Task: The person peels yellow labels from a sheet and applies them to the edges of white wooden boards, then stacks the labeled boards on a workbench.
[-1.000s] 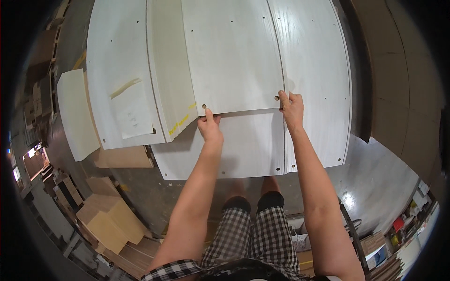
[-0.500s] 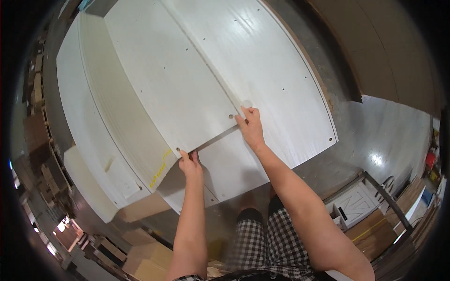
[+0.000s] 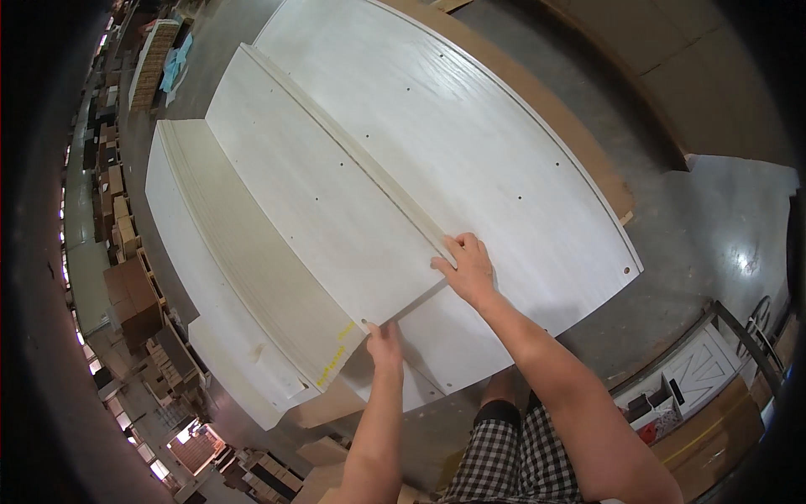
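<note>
A long white panel with small drilled holes lies over wider white panels. At its near left corner my left hand is closed, the thumb on top beside a hole and the other fingers partly hidden below the edge. My right hand grips the near right corner, its fingers along the panel's right edge. Under the near edge a dark gap shows above the lower panel. Left of the held panel rises a stack of panels with cream edges, yellow marks on its near end.
Brown cardboard sticks out beneath the panels on the right. A large cardboard-coloured block stands at the far right. A dark metal frame with a white door-like panel is at the near right. Boxes line the left.
The view has shifted, so the panels and both hands appear lower and farther right. My right hand now covers the hole near the corner. My left hand keeps its corner.
</note>
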A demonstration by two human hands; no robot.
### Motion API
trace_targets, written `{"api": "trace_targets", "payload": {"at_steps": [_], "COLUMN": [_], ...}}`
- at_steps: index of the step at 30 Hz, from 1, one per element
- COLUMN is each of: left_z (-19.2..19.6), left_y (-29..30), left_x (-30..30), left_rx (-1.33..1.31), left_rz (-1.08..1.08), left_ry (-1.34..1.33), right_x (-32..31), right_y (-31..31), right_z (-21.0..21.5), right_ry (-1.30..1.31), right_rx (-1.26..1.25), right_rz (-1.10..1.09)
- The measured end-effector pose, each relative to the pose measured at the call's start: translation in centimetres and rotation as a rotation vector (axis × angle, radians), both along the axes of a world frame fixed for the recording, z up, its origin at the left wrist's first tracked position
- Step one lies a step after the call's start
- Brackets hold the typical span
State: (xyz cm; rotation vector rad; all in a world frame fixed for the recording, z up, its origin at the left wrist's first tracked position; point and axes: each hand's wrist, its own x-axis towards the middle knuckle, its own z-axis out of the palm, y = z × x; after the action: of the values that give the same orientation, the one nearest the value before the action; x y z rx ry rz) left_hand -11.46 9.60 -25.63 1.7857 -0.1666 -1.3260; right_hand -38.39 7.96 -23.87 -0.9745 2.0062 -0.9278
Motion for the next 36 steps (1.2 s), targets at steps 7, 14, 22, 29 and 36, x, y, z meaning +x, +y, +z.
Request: {"api": "trace_targets", "payload": {"at_steps": [7,14,22,29,36], "left_z": [0.4,-0.1,-0.2,0.0,-0.5], "left_y": [0.0,0.1,-0.1,-0.1,0.2], "left_x": [0.6,0.0,-0.5,-0.3,-1.6], "left_rx": [-0.006,-0.064,-0.046,-0.081,-0.149], "left_rz": [0.047,0.002,0.062,0.085,0.089], "left_ry": [0.04,0.032,0.023,0.025,0.026], "right_x": [0.3,0.7,0.5,2.6,1.8], "right_y": [-0.3,0.3,4.0,3.1,2.6], "right_z": [0.4,-0.7,-1.5,-1.2,-1.4], "right_ry": [0.021,0.077,-0.385,-0.177,-0.288], "right_rx": [0.01,0.004,-0.173,-0.037,0.043], "right_rz": [0.024,0.024,-0.135,-0.257,-0.21]}}
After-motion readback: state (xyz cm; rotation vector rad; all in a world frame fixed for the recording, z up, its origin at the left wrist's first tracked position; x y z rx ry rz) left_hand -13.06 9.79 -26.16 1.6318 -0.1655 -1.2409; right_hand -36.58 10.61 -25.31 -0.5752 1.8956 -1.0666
